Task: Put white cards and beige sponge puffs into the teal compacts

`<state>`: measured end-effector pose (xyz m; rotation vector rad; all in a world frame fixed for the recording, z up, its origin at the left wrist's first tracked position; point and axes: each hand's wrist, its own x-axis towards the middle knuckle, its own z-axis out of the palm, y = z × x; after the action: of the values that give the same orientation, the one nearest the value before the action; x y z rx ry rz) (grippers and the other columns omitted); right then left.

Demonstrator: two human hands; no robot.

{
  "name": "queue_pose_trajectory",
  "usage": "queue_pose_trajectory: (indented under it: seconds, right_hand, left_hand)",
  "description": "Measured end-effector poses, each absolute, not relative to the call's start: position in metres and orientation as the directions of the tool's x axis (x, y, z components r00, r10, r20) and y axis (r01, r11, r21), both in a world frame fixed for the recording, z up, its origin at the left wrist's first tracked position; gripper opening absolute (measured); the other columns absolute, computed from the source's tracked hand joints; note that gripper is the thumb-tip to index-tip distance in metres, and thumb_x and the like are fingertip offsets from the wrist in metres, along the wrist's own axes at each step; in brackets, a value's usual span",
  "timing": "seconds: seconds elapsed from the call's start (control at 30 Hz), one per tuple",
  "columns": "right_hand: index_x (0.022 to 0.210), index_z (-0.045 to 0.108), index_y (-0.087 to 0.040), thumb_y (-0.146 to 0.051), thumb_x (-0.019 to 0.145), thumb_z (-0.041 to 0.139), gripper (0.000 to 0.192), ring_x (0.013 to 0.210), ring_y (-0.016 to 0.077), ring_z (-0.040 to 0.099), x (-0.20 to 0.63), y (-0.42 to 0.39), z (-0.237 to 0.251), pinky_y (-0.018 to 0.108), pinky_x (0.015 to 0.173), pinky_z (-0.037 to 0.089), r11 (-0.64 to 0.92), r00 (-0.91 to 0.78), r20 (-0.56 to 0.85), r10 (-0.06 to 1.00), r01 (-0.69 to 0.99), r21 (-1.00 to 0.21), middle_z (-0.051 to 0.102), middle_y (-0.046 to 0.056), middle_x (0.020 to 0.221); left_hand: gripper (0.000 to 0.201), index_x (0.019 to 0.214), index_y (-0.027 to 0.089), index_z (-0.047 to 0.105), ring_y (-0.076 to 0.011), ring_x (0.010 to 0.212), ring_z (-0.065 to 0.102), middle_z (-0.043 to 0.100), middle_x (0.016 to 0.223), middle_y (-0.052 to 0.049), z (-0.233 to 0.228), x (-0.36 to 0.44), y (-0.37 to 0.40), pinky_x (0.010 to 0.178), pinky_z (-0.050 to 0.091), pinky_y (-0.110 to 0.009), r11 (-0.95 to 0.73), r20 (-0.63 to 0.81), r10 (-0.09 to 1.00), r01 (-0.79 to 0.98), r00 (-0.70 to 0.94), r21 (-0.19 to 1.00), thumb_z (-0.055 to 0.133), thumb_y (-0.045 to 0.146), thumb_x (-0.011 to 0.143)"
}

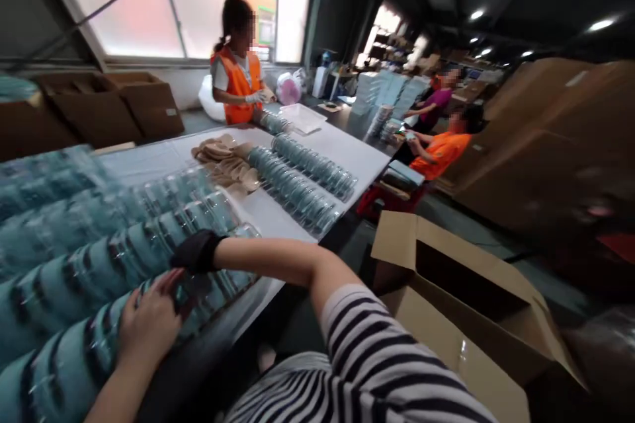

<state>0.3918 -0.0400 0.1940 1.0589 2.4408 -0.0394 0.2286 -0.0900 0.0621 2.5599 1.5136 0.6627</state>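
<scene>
Long rows of clear plastic packages with teal contents [74,277] lie side by side on a white table [278,211] at my left. My left hand [149,324] lies on the nearest row, its fingers curved over the packages. My right arm in a striped sleeve reaches across to the same rows. Black fabric covers my right hand [197,251] at the wrist, and the fingers are hidden among the packages.
Further rows of packages [302,178] and a pile of beige pads [223,158] lie farther along the table. An open cardboard box [461,304] stands on the floor at my right. A person in an orange vest [237,76] stands at the far end; two others sit at the right.
</scene>
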Motion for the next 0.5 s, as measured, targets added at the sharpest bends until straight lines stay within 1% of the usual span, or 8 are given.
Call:
queue_pose_trajectory:
  seconds: [0.03, 0.07, 0.13, 0.2, 0.27, 0.37, 0.43, 0.5]
  right_hand:
    - [0.12, 0.062, -0.035, -0.036, 0.099, 0.037, 0.032, 0.111, 0.0046, 0.061, 0.401, -0.053, 0.183, 0.016, 0.081, 0.045, 0.681, -0.595, -0.385, 0.706, 0.719, 0.138, 0.066, -0.015, 0.13]
    - [0.122, 0.063, -0.031, -0.04, 0.099, 0.037, 0.036, 0.108, 0.009, 0.063, 0.41, -0.068, 0.17, 0.019, 0.08, 0.047, 0.654, -0.586, -0.352, 0.73, 0.749, 0.108, 0.07, -0.009, 0.126]
    - [0.131, 0.059, -0.03, -0.043, 0.1, 0.035, 0.041, 0.105, 0.0158, 0.067, 0.428, -0.099, 0.138, 0.026, 0.08, 0.051, 0.591, -0.56, -0.287, 0.777, 0.806, 0.027, 0.073, -0.001, 0.12]
    - [0.127, 0.064, -0.026, -0.036, 0.1, 0.037, 0.039, 0.095, 0.0206, 0.072, 0.441, -0.126, 0.104, 0.03, 0.075, 0.053, 0.553, -0.535, -0.313, 0.785, 0.832, -0.037, 0.076, 0.006, 0.109]
    - [0.124, 0.067, -0.021, -0.031, 0.099, 0.039, 0.038, 0.098, 0.0251, 0.072, 0.446, -0.149, 0.075, 0.033, 0.076, 0.054, 0.508, -0.504, -0.329, 0.799, 0.858, -0.081, 0.075, 0.011, 0.111]
    - [0.12, 0.07, -0.022, -0.033, 0.1, 0.04, 0.038, 0.104, 0.0269, 0.07, 0.451, -0.165, 0.059, 0.034, 0.08, 0.054, 0.437, -0.463, -0.326, 0.824, 0.886, -0.154, 0.073, 0.012, 0.115]
    - [0.117, 0.072, -0.025, -0.039, 0.101, 0.04, 0.038, 0.101, 0.0257, 0.071, 0.457, -0.156, 0.072, 0.033, 0.081, 0.053, 0.42, -0.457, -0.309, 0.834, 0.889, -0.182, 0.075, 0.01, 0.111]
    - [0.12, 0.07, -0.026, -0.042, 0.102, 0.036, 0.042, 0.099, 0.0252, 0.071, 0.466, -0.126, 0.1, 0.034, 0.082, 0.053, 0.367, -0.395, -0.24, 0.887, 0.917, -0.155, 0.074, 0.01, 0.112]
  left_hand:
    - [0.056, 0.137, 0.021, 0.056, -0.0339, 0.128, 0.056, 0.06, 0.139, -0.015, 0.069, 0.232, -0.094, 0.113, 0.03, -0.057, -0.474, 0.309, 0.867, 0.84, 0.391, 0.264, 0.039, 0.046, 0.09]
    - [0.055, 0.136, 0.019, 0.057, -0.0327, 0.128, 0.056, 0.06, 0.139, -0.015, 0.075, 0.235, -0.098, 0.115, 0.029, -0.055, -0.457, 0.295, 0.875, 0.855, 0.383, 0.246, 0.04, 0.046, 0.092]
    - [0.055, 0.14, 0.02, 0.053, -0.0298, 0.134, 0.051, 0.056, 0.145, -0.013, 0.085, 0.242, -0.1, 0.118, 0.025, -0.053, -0.455, 0.224, 0.885, 0.861, 0.409, 0.225, 0.043, 0.047, 0.093]
    - [0.056, 0.143, 0.021, 0.051, -0.0282, 0.137, 0.048, 0.054, 0.147, -0.012, 0.09, 0.245, -0.098, 0.12, 0.023, -0.051, -0.422, 0.17, 0.904, 0.881, 0.392, 0.214, 0.047, 0.047, 0.093]
    - [0.057, 0.144, 0.021, 0.05, -0.0276, 0.139, 0.046, 0.052, 0.149, -0.012, 0.092, 0.245, -0.097, 0.121, 0.021, -0.05, -0.39, 0.14, 0.92, 0.895, 0.367, 0.215, 0.05, 0.047, 0.093]
    - [0.057, 0.145, 0.021, 0.049, -0.0275, 0.142, 0.042, 0.051, 0.15, -0.01, 0.098, 0.246, -0.101, 0.122, 0.019, -0.051, -0.37, 0.12, 0.929, 0.899, 0.351, 0.234, 0.051, 0.045, 0.094]
    - [0.055, 0.145, 0.021, 0.049, -0.0278, 0.145, 0.038, 0.05, 0.151, -0.009, 0.104, 0.252, -0.104, 0.123, 0.018, -0.052, -0.366, 0.121, 0.93, 0.898, 0.347, 0.245, 0.051, 0.042, 0.094]
    - [0.057, 0.147, 0.021, 0.047, -0.0279, 0.148, 0.031, 0.047, 0.154, -0.008, 0.107, 0.263, -0.103, 0.123, 0.017, -0.053, -0.376, 0.136, 0.926, 0.894, 0.352, 0.245, 0.051, 0.043, 0.095]
